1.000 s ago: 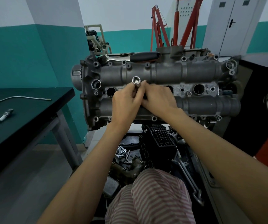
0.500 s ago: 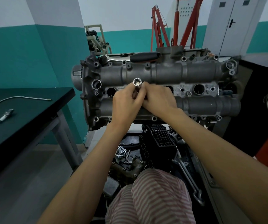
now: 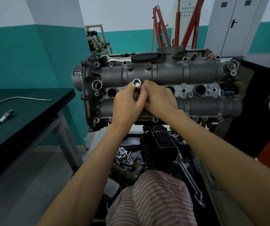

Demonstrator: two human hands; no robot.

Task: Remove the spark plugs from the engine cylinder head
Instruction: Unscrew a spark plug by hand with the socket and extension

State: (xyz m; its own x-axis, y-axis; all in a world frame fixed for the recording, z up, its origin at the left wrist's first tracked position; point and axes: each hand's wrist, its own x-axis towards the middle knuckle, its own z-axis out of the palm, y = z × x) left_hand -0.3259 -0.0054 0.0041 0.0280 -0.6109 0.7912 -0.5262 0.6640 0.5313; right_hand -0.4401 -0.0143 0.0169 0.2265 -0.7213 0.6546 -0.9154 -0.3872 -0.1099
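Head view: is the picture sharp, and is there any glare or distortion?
Head view: hands and socket are sharp; soft glare on the socket's rim; wide-angle distortion bends the table edge; the right border is dark and blurred.

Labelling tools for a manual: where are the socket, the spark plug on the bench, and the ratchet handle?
socket [image 3: 136, 83], head view, open top end
spark plug [image 3: 5, 116], head view, mid body
ratchet handle [image 3: 145, 57], head view, black grip

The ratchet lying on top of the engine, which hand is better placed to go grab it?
Probably the right hand. The ratchet, its black grip to the right, lies straight beyond it. The left hand grips the socket and could hold it steady.
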